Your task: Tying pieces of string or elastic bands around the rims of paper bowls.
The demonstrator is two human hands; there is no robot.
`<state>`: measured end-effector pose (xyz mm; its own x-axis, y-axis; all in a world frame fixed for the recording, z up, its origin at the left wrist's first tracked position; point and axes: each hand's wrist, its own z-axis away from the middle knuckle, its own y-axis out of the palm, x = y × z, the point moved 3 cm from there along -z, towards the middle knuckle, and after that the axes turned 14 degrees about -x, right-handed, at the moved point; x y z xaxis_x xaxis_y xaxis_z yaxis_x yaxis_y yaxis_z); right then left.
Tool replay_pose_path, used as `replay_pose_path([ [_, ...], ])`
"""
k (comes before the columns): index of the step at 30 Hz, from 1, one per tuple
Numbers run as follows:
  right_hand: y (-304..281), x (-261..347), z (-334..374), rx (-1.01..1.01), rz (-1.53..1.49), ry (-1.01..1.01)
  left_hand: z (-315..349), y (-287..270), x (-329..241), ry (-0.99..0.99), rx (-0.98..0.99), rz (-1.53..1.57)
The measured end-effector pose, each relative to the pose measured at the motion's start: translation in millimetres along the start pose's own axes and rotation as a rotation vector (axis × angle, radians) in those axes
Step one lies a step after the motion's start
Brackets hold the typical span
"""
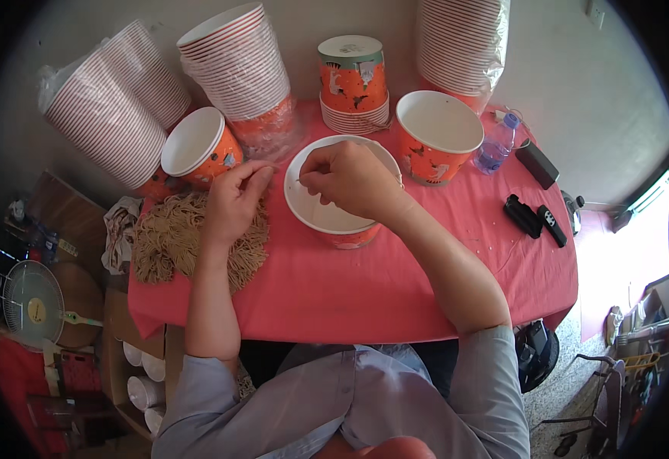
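Note:
My right hand (353,180) hangs over the opening of an orange paper bucket (350,222) with a white inside, fingertips pinched near its left rim. Whatever that pinch holds is too small to make out. Left of the bucket, my left hand (235,203) has its thumb and fingers drawn together, and I cannot see what lies between them. Under and beside my left wrist spreads a heap of tan cords (170,237) on the pink tablecloth (334,298).
Behind stand wrapped stacks of paper buckets (105,115), a tilted bucket (193,145), an upside-down stack (353,84) and an upright bucket (440,138). At right are a plastic bottle (497,145), a dark case (537,163) and black objects (523,216). A fan (34,302) stands left.

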<state>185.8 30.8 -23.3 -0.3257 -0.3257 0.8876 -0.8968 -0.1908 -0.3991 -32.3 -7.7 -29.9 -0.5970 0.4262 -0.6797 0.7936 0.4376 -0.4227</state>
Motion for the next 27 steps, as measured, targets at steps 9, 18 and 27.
replay_pose_path([
  [9, 8, -7, -14, 0.004, 0.302, -0.145, 3, 8, 20, -0.268, 0.333, 0.244],
  [18, 13, -11, -29, 0.044, 0.304, -0.043, 2, 15, 36, -0.209, 0.308, 0.298],
  [27, 18, -6, -28, 0.083, 0.277, 0.016, 3, 16, 36, -0.248, 0.321, 0.320],
])
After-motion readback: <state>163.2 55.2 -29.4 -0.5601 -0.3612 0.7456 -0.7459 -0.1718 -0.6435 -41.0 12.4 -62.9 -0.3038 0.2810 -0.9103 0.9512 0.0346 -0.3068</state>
